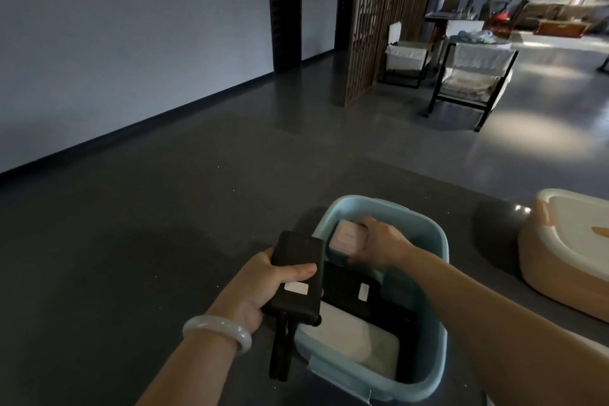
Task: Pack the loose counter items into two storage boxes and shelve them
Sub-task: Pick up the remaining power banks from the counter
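The blue storage box (427,372) stands open on the dark counter (131,257), near its front edge. Inside, a flat white item (346,336) lies at the near end, with a black item (346,290) bearing a white label beyond it. At the far end the right hand (382,242) reaches in over the rim, its fingers curled round a small pink case (346,237) (whether the case rests on anything, I cannot tell). The left hand (263,283) clasps a black slab-shaped device (293,260) just outside the box's left wall, a black strap (280,349) dangling from its near end. A peach box (553,260) with a cream lid sits well apart at the counter's right edge. Bare counter stretches leftward and beyond the blue box.
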